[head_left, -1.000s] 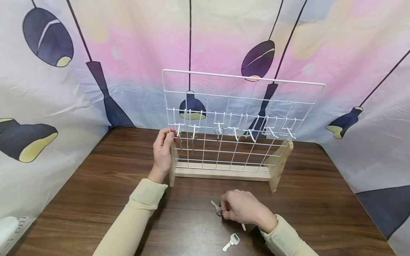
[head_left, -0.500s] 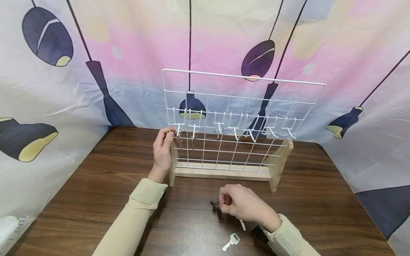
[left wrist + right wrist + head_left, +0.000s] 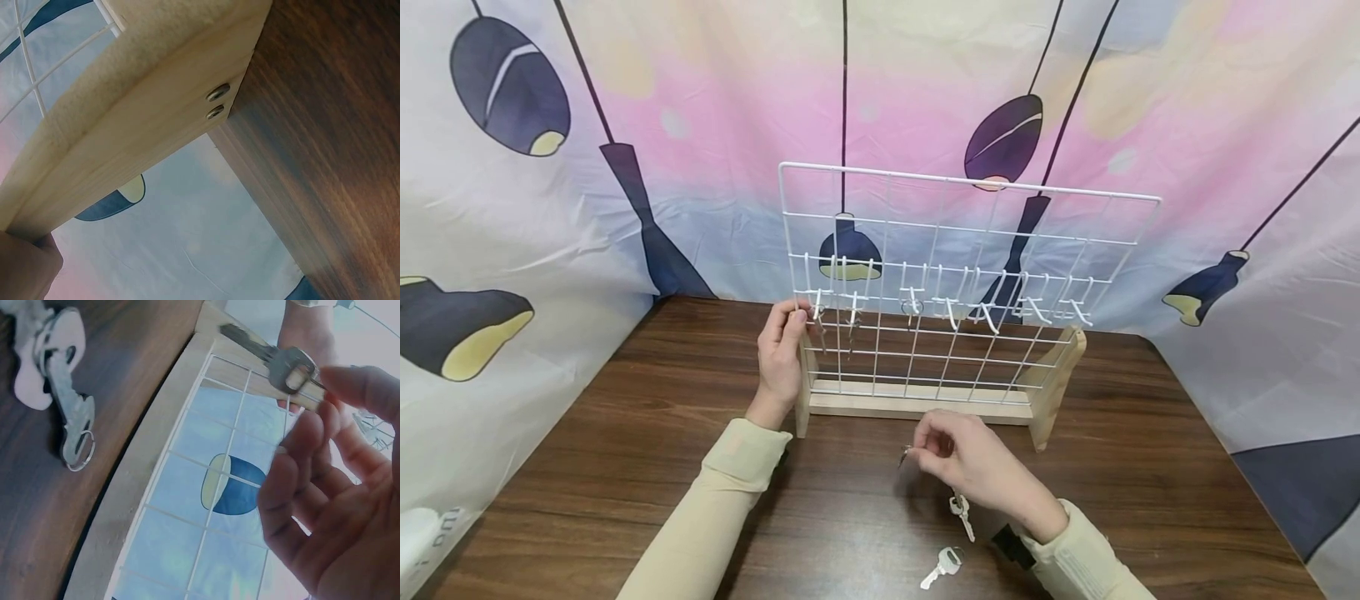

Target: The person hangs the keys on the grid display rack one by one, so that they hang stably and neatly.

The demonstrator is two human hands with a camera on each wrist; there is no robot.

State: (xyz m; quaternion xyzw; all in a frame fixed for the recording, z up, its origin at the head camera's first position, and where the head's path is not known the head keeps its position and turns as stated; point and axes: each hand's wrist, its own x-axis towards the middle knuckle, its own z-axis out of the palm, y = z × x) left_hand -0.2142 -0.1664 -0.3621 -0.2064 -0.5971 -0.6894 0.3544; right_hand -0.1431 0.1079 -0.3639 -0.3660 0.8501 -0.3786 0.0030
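Observation:
My left hand (image 3: 782, 350) grips the left edge of a white wire grid rack (image 3: 970, 179) on a wooden stand. In the left wrist view, part of that hand (image 3: 28, 265) touches the wooden side panel (image 3: 144, 106). My right hand (image 3: 977, 458) is over the table in front of the stand. Its thumb and finger pinch a metal key (image 3: 290, 372) by the ring, clearly seen in the right wrist view. Loose keys lie below, one key (image 3: 943, 567) nearest me and another key (image 3: 961, 512) partly under the right hand.
Several white hooks (image 3: 988, 317) line the grid. Keys (image 3: 852, 333) hang at the two leftmost, and a ring (image 3: 912, 307) shows on the third. A printed cloth (image 3: 722, 100) surrounds the brown table (image 3: 700, 367). Some white lettered object (image 3: 422, 537) sits at lower left.
My right hand has picked one key up off the table and moved slightly away from me, toward the rack. The left hand stays on the rack's edge.

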